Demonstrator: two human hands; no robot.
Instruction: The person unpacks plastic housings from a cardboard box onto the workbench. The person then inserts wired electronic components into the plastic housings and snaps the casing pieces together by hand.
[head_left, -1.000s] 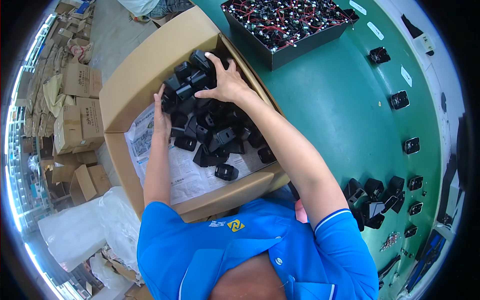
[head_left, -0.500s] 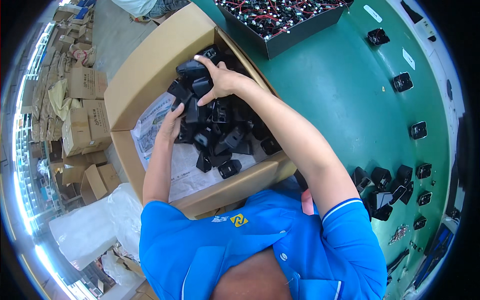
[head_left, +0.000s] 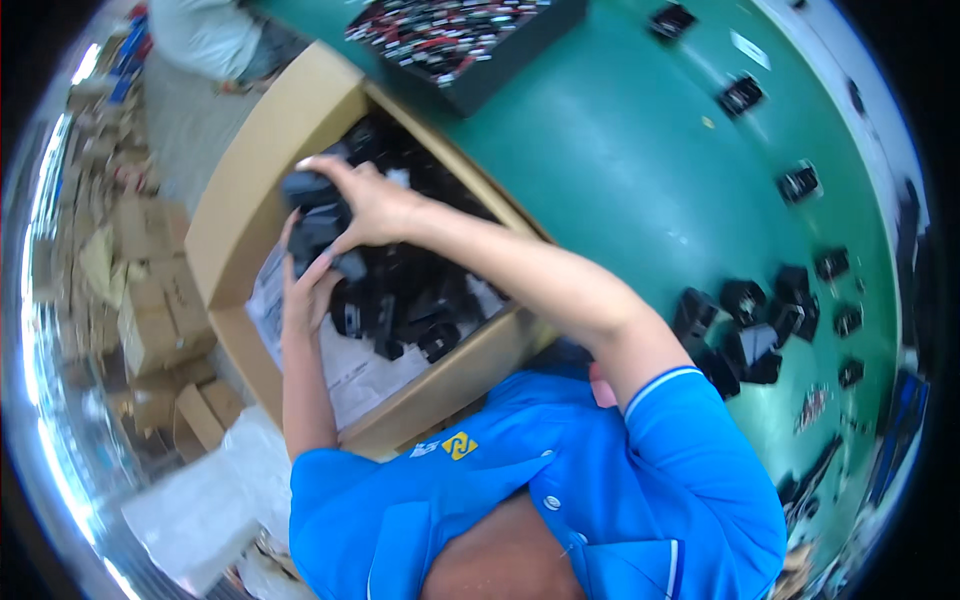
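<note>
Both my hands are inside an open cardboard box with many black plastic housings in it. My right hand is closed around a small stack of black housings, thumb and fingers on either side. From the near left, my left hand grips the lower end of the same stack. Motion blur hides the exact number of pieces held. White printed paper lines the box floor beneath the loose housings.
Right of the box is a green table. On it stand a black bin of wired parts, a cluster of black housings and a spaced row of housings. Stacked cartons and plastic wrap lie left. Another person is at the far left.
My hands have moved left with gathered housings between them, toward the box's left wall. The whole view has shifted, so the box and table sit further left and the picture is blurred.
</note>
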